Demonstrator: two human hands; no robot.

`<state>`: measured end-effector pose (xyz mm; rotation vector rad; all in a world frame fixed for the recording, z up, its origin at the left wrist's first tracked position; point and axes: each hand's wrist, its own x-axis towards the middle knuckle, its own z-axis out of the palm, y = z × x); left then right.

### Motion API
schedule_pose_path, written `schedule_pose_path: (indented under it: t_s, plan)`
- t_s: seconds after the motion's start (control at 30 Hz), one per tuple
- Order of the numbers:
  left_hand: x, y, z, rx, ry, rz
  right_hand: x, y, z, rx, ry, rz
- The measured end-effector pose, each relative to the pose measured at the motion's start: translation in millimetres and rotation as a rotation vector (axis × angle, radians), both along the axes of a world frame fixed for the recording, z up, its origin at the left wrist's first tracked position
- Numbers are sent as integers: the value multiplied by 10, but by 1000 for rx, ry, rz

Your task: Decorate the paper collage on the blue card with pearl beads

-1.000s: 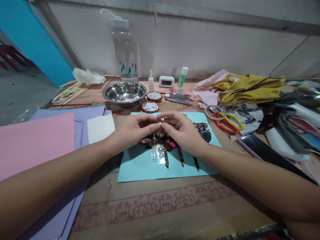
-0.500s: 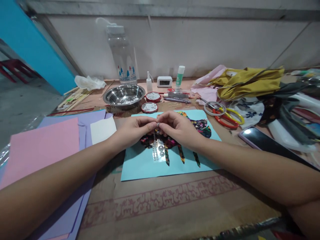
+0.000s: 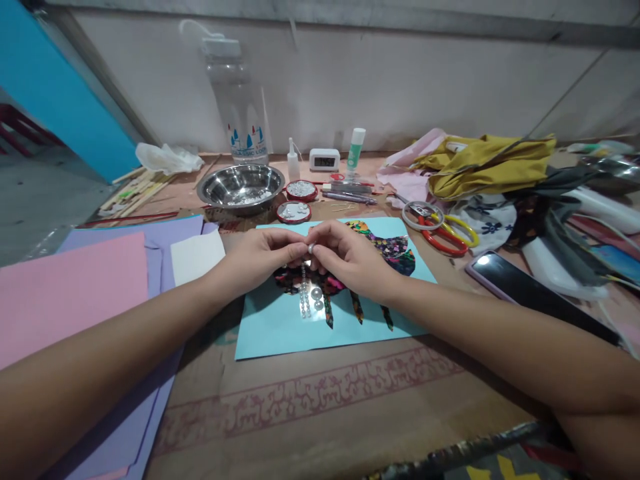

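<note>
Pearl [image 3: 311,249] sits pinched between my left hand [image 3: 260,259] and right hand [image 3: 353,261]. Blue paper [image 3: 275,337] lies beneath it.

"CLASSIC LOO", its ending unclear, is printed on the clear bottle [image 3: 237,100], beyond and left of the left grip [image 3: 256,260]. Digits on the small white clock [image 3: 325,160], beyond both hands, and lettering on the glue stick [image 3: 355,148], beyond the right grip [image 3: 354,260], are too blurred to read.
</note>
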<state>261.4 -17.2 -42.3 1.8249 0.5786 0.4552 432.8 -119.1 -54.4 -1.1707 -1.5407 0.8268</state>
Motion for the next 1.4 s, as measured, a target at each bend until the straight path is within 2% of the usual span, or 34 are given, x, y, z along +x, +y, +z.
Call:
schedule_pose_path:
  t_s: [0.17,0.33,0.43,0.83,1.1,1.4]
  plan:
    - [9,-1,-1,-57,-4,-43,2,-9,-19,-21,8,-38]
    - [20,-17,8,-84,-32,-71,11,-22,-22,-38,126,63]
    - [21,-24,12,-80,-28,-64,2,-16,-8,-53,136,63]
    - [27,-102,11,66,11,4,-28,-21,22,-57,10,-22]
    - [22,-111,-21,157,37,7,-36,12,14,-77,92,5]
    - [30,-112,14,40,-12,-1,-26,9,31,-83,173,22]
